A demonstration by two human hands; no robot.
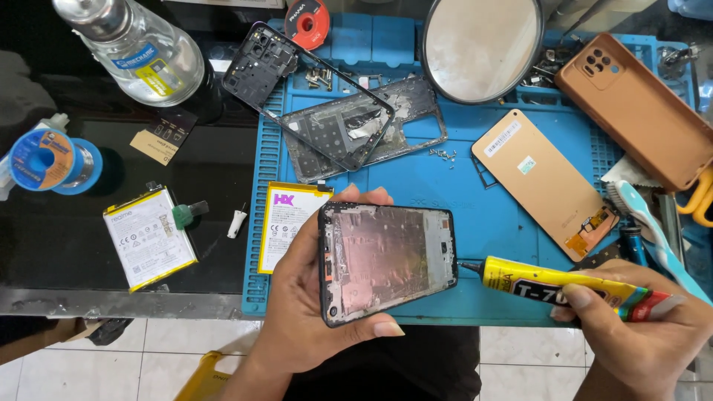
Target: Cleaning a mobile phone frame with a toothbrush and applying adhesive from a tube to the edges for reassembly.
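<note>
My left hand (304, 297) grips a black phone frame (386, 260) with its bare metal inner side facing up, held just above the front edge of the blue work mat (475, 200). My right hand (639, 334) holds a yellow glue tube (557, 286) level, its thin black nozzle touching the frame's right edge.
On the mat lie two more phone frames (349, 122), a white battery (286, 223), a tan screen panel (542, 182), a brown phone case (642, 108), loose screws (443, 154) and a round mirror (483, 44). On the dark table to the left are a second battery (148, 238), a solder spool (52, 160) and a clear bottle (141, 48).
</note>
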